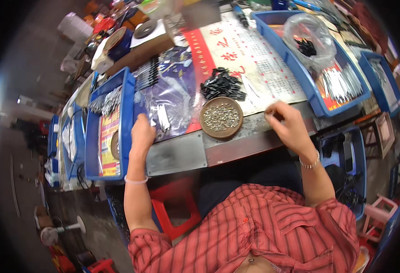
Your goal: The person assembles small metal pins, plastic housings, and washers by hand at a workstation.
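My left hand (143, 133) is closed at the table's front edge, beside the blue tray on the left. A small pale tip shows at its fingers, too little to name. Just right of it a few silver strips (163, 117) lie on clear plastic sheeting. My right hand (287, 122) hovers over the front edge with thumb and forefinger curled together; whatever they hold, if anything, is too small to see. Between my hands stands a round brown dish (204, 129) of tiny metal parts (221, 117). Behind it sits a heap of black pieces (222, 85).
A blue tray (128, 109) with metal parts flanks the left side. Another blue tray (295, 75) at right holds silver strips (341, 84) and a plastic bag of black pieces (305, 46). Dark slim pieces (147, 74) lie in a row near a cardboard box (138, 57). A red stool (161, 214) stands below.
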Demonstrator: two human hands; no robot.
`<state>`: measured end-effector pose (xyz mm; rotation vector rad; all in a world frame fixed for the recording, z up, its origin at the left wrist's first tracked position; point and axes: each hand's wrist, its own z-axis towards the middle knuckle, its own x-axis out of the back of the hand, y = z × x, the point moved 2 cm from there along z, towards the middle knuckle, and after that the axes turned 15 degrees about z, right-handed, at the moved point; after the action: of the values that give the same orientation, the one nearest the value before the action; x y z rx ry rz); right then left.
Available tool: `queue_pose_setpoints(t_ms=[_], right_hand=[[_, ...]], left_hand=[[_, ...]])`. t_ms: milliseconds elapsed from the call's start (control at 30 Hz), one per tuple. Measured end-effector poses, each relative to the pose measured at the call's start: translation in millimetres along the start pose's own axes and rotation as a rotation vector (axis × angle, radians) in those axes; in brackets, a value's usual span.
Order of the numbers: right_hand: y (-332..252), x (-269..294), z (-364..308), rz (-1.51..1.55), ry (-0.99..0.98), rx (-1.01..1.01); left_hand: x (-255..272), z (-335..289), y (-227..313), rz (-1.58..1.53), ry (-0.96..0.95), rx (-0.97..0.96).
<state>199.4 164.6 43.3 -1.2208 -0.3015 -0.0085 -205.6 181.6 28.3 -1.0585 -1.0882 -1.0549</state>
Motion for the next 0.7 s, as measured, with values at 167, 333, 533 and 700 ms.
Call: queue_pose_setpoints(t_ms=[167, 333, 533, 700], right_hand=[[22.7, 7.0, 60.3, -0.184, -0.073, 0.001], [58.8, -6.3, 108.6, -0.614, -0.173, 0.066], [37.8, -30.9, 140.5, -0.843, -0.442, -0.102], [39.6, -38.9, 148.8, -0.919, -0.495, -0.167]], left_hand=[[17.3, -44.4, -16.9, -0.270, 0.123, 0.032], [42.2, -111.6, 33.4, -1.180, -0.137, 0.117], [46.9, -174.0, 85.4, -1.667, -0.370, 0.139], [41.8, -191.1, 110.8, -1.765, -0.528, 0.117]])
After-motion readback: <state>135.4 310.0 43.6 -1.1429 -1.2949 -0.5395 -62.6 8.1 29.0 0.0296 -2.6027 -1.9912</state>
